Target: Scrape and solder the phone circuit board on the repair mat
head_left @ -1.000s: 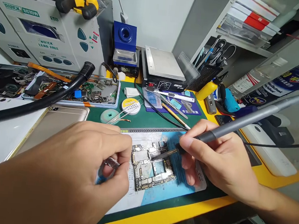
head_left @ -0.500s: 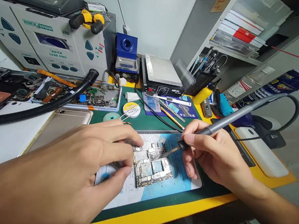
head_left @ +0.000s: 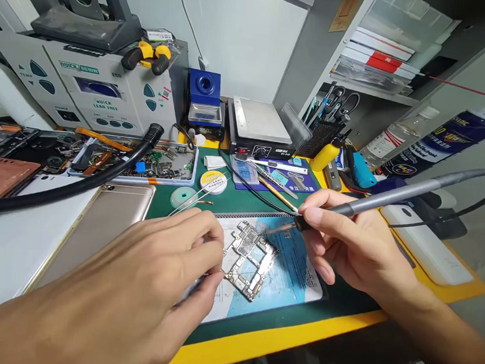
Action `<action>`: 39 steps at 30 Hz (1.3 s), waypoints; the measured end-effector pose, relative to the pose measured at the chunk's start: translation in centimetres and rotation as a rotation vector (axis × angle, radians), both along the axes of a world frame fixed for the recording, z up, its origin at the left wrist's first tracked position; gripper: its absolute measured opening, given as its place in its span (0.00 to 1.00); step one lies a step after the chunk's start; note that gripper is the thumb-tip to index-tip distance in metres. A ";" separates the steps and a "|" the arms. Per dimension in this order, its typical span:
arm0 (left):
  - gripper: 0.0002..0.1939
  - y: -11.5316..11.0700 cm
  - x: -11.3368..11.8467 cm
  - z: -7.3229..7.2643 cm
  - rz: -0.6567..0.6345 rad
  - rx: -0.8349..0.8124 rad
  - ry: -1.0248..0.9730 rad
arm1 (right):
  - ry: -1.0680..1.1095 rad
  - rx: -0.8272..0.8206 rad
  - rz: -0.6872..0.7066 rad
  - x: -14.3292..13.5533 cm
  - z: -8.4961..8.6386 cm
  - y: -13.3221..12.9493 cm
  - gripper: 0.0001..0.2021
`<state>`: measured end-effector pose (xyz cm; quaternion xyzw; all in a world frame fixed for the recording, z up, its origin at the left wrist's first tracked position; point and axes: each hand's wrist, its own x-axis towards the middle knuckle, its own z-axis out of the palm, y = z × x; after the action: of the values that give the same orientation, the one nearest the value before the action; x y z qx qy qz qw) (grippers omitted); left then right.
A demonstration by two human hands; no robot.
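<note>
A phone circuit board [head_left: 254, 282] lies turned at an angle on a blue-and-white printed mat. My left hand [head_left: 170, 272] is closed at its left corner, thumb and fingertips pinching the edge; the fingers partly cover that side. A square silvery chip area [head_left: 246, 242] shows on the upper part of the board. My right hand [head_left: 347, 242] grips a grey soldering iron [head_left: 377, 199] like a pen. Its tip points left, over or at the board's upper right edge; whether it touches cannot be made out.
A hot air station [head_left: 93, 89] with a black hose [head_left: 54, 202] stands back left. Behind the mat [head_left: 287, 299] are a heating plate [head_left: 260, 121], a solder wire roll [head_left: 181, 197] and a round tin [head_left: 213, 182]. Phones [head_left: 107, 221] lie left, a white power strip [head_left: 427, 249] right.
The board has turned clockwise with my left hand at its edge. My iron's tip has moved from the chip area up toward the board's upper right edge. The camera view has shifted slightly.
</note>
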<state>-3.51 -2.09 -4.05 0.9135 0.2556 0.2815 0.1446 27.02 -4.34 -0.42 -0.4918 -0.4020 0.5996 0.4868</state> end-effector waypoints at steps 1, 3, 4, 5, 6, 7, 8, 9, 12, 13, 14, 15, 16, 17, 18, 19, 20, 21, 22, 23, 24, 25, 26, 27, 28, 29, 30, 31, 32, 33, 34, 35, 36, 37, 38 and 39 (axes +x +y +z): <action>0.19 -0.1 -0.1 -0.1 0.010 -0.023 -0.014 | -0.001 -0.002 -0.010 0.0 -0.1 0.0 0.15; 0.19 -0.2 -0.4 -0.2 0.025 -0.075 -0.042 | 0.005 -0.017 -0.025 -0.1 -0.2 0.1 0.13; 0.18 -0.2 -0.5 -0.3 0.038 -0.101 -0.052 | 0.007 -0.028 -0.026 -0.1 -0.2 0.2 0.12; 0.17 -0.2 -0.7 -0.3 0.052 -0.127 -0.059 | 0.008 -0.040 -0.024 -0.1 -0.2 0.2 0.12; 0.17 -0.1 -0.8 -0.4 0.065 -0.147 -0.060 | 0.010 -0.050 -0.020 -0.1 -0.2 0.3 0.11; 0.17 0.0 -0.8 -0.4 0.082 -0.160 -0.063 | 0.012 -0.059 -0.017 -0.2 -0.2 0.3 0.11; 0.17 0.1 -0.8 -0.4 0.093 -0.164 -0.066 | 0.013 -0.068 -0.014 -0.3 -0.2 0.3 0.11; 0.17 0.2 -0.8 -0.4 0.098 -0.165 -0.068 | 0.016 -0.078 -0.006 -0.3 -0.2 0.3 0.13; 0.17 0.4 -0.6 -0.4 0.111 -0.154 -0.071 | 0.026 -0.099 0.034 -0.5 -0.4 0.2 0.17; 0.17 0.4 -0.5 -0.5 0.118 -0.150 -0.065 | 0.029 -0.106 0.046 -0.6 -0.4 0.2 0.17; 0.18 0.4 -0.5 -0.6 0.129 -0.142 -0.059 | 0.033 -0.111 0.053 -0.6 -0.4 0.2 0.17; 0.18 0.4 -0.4 -0.7 0.139 -0.131 -0.050 | 0.038 -0.115 0.054 -0.6 -0.4 0.2 0.16; 0.18 0.3 -0.4 -0.8 0.151 -0.121 -0.040 | 0.041 -0.119 0.052 -0.6 -0.4 0.2 0.15; 0.18 0.3 -0.3 -0.9 0.158 -0.114 -0.029 | 0.044 -0.121 0.050 -0.6 -0.4 0.2 0.14; 0.18 0.3 -0.3 -1.0 0.165 -0.106 -0.023 | 0.046 -0.123 0.048 -0.6 -0.4 0.3 0.13; 0.18 0.2 -0.3 -1.0 0.169 -0.101 -0.020 | 0.046 -0.123 0.045 -0.6 -0.4 0.3 0.13; 0.18 0.2 -0.4 -1.1 0.173 -0.096 -0.020 | 0.044 -0.124 0.045 -0.6 -0.4 0.4 0.12; 0.18 0.2 -0.5 -1.1 0.174 -0.097 -0.015 | 0.044 -0.125 0.044 -0.5 -0.4 0.4 0.11; 0.19 0.2 -0.5 -1.2 0.170 -0.099 -0.017 | 0.043 -0.127 0.043 -0.5 -0.4 0.4 0.10; 0.18 0.1 -0.6 -1.2 0.169 -0.107 -0.021 | 0.043 -0.128 0.042 -0.5 -0.4 0.5 0.10; 0.18 0.1 -0.6 -1.3 0.168 -0.120 -0.027 | 0.041 -0.129 0.041 -0.4 -0.4 0.5 0.09; 0.16 0.1 -0.6 -1.4 0.169 -0.137 -0.034 | 0.038 -0.129 0.041 -0.4 -0.4 0.6 0.09; 0.14 0.1 -0.6 -1.5 0.173 -0.155 -0.043 | 0.035 -0.128 0.042 -0.3 -0.5 0.6 0.09; 0.11 0.1 -0.5 -1.6 0.178 -0.173 -0.050 | 0.031 -0.125 0.041 -0.3 -0.5 0.6 0.09; 0.08 0.0 -0.4 -1.6 0.182 -0.189 -0.056 | 0.026 -0.122 0.042 -0.3 -0.5 0.5 0.10; 0.06 0.0 -0.3 -1.7 0.187 -0.204 -0.052 | 0.023 -0.118 0.040 -0.3 -0.5 0.3 0.11; 0.05 -0.1 -0.2 -1.7 0.190 -0.215 -0.049 | 0.016 -0.110 0.035 -0.4 -0.6 0.0 0.12; 0.05 -0.2 -0.1 -1.7 0.194 -0.224 -0.046 | -0.004 -0.095 0.021 -0.6 -0.6 -0.4 0.13; 0.05 -0.3 0.0 -1.8 0.199 -0.231 -0.042 | -0.038 -0.076 -0.005 -0.8 -0.6 -0.9 0.14; 0.05 -0.4 0.0 -1.8 0.206 -0.237 -0.039 | -0.085 -0.052 -0.039 -1.1 -0.5 -1.4 0.15; 0.05 -0.6 -0.1 -1.9 0.215 -0.242 -0.035 | -0.142 -0.024 -0.081 -1.4 -0.5 -2.0 0.15; 0.05 -0.8 -0.1 -1.9 0.226 -0.245 -0.032 | -0.196 0.002 -0.117 -1.7 -0.5 -2.6 0.16; 0.05 -1.0 -0.2 -2.0 0.240 -0.245 -0.030 | -0.234 0.034 -0.140 -2.0 -0.4 -3.0 0.17; 0.05 -1.1 -0.3 -2.0 0.257 -0.241 -0.030 | -0.261 0.062 -0.155 -2.3 -0.4 -3.4 0.18; 0.07 -1.3 -0.4 -2.1 0.276 -0.232 -0.030 | -0.276 0.088 -0.160 -2.4 -0.4 -3.7 0.18; 0.08 -1.4 -0.5 -2.1 0.294 -0.222 -0.029 | -0.285 0.109 -0.160 -2.5 -0.5 -3.8 0.19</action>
<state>-3.98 -3.47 -6.20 0.8406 0.4137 0.2830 0.2054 24.51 -8.13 -0.90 -0.5753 -0.4585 0.4603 0.4969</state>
